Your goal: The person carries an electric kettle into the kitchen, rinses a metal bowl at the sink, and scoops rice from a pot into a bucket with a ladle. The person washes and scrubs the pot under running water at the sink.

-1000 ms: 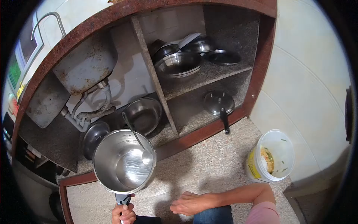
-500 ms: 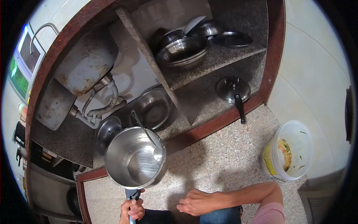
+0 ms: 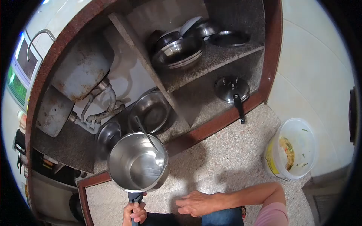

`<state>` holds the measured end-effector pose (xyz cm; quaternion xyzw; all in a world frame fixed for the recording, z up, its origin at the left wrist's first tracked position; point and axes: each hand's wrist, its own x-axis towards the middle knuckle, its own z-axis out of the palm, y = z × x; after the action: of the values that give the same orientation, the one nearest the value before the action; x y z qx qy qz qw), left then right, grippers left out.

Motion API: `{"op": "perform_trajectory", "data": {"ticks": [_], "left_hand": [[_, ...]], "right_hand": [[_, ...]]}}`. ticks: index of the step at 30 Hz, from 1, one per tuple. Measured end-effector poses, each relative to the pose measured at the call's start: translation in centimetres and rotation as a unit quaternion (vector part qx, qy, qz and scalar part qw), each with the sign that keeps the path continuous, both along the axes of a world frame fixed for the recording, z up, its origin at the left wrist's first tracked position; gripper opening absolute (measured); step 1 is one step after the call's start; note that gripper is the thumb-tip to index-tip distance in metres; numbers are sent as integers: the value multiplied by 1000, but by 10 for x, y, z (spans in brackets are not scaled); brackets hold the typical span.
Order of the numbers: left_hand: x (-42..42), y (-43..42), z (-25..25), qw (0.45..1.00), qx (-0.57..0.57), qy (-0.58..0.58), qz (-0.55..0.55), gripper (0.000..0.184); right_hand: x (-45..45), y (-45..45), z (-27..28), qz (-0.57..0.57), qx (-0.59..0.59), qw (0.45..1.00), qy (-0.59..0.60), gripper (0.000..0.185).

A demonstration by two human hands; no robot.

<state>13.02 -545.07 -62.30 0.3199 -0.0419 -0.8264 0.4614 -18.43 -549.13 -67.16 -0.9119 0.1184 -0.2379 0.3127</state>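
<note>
My left hand (image 3: 134, 213) is wrapped round the black handle of a deep steel pressure cooker pot (image 3: 124, 165), tilted so that I look into it. A steel ladle (image 3: 144, 132) leans in the pot with its bowl inside and its handle over the far rim. No food shows in the pot. My right hand (image 3: 196, 203) hangs over the floor by my knee, holding nothing, its fingers loosely bent and partly apart. The pressure cooker lid (image 3: 229, 89), with a black handle, lies on the cabinet's lower right shelf, away from both hands.
Stacked steel bowls (image 3: 179, 54) and a flat pan (image 3: 230, 38) sit on the upper shelf. Under the sink basins (image 3: 81, 73) are drain pipes (image 3: 107, 111) and steel basins (image 3: 151, 111). A white bucket (image 3: 298, 135) with food scraps stands right. The cabinet has a reddish-brown edge (image 3: 203, 132).
The view has shifted slightly. My right hand's fingers have loosened and stretched a little to the left. My left hand keeps its hold on the pot, and the ladle stays in it.
</note>
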Motion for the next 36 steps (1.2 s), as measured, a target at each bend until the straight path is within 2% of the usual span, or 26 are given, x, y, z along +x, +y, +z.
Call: {"op": "perform_trajectory", "data": {"ticks": [2,8,11,16,23,26,29,30,33,34,35,36], "left_hand": [[4,1,-5,1000,16,12,4,54],[5,2,-5,1000,23,20,1,52],[4,3,-2,999,-8,24,-31,52],[15,3,-11,998,15,55,-28,53],[21,3,-11,997,5,68,-48,53],[26,3,-15,995,19,86,-47,55],[29,2,-15,993,22,100,-59,55],[30,1,-15,992,24,109,-59,61],[30,-3,-13,993,19,95,-73,37],[26,-2,2,986,102,-110,-70,26],[31,-1,-2,989,92,-89,-78,26],[38,-2,-10,990,86,-68,-93,26]], "right_hand": [[-2,-2,8,11,9,999,43,8],[-4,0,7,25,31,997,66,9],[-4,-1,10,32,76,991,105,7],[1,-1,-2,11,88,987,133,7],[7,-8,4,-16,131,970,204,15],[13,-16,-9,5,145,962,231,16],[19,-24,-10,44,160,936,310,26],[22,-27,-10,48,165,929,328,27],[26,-33,-20,44,168,918,356,30],[28,-33,-28,34,163,923,347,30],[28,-30,-39,21,162,927,336,30],[24,-22,-53,-11,112,956,271,26]]}}
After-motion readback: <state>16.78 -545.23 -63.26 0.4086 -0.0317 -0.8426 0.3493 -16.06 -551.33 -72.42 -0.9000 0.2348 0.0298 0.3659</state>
